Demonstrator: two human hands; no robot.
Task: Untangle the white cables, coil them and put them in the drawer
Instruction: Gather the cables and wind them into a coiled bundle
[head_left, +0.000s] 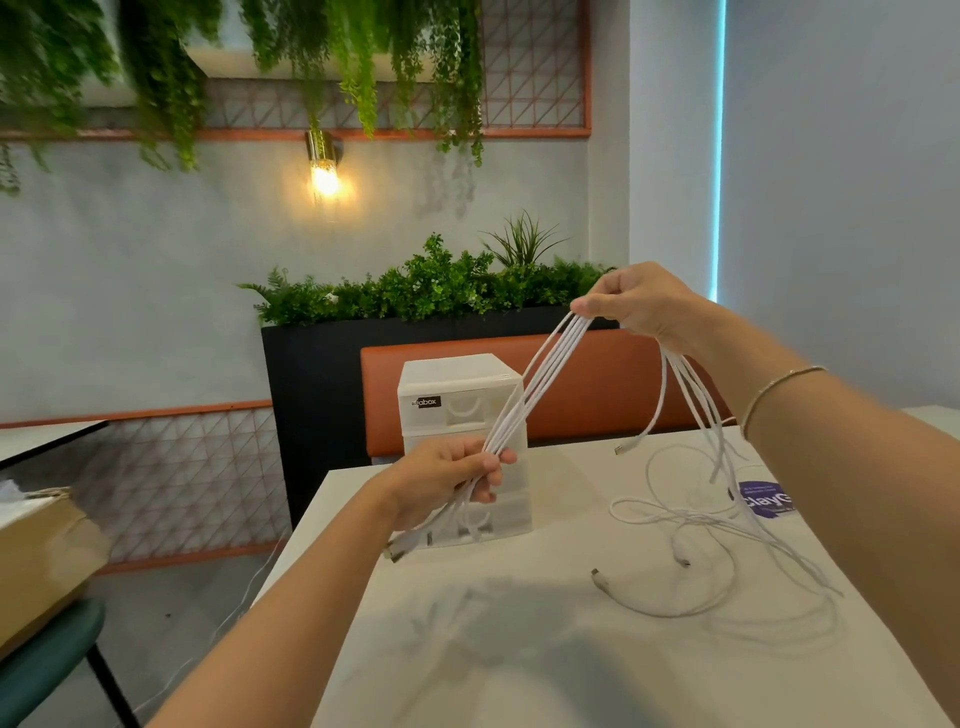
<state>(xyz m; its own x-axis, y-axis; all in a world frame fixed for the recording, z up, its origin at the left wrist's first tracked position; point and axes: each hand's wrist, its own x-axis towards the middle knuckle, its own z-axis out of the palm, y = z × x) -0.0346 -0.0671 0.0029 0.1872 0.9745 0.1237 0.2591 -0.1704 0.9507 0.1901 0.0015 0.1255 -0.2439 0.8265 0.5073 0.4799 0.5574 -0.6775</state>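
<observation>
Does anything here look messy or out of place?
Only the cables. Both hands, left and right, grip a bundle stretched between them, but loose ends trail from the right hand into a tangled heap on the table. The drawer box stands upright, its drawers closed. Nothing looks spilled or broken.

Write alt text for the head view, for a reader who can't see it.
Two bare hands hold a bundle of white cables taut above a white table: the left hand grips the low end, the right hand the high end. Loose cable loops trail onto the table, and a small white drawer unit stands behind the hands.
</observation>
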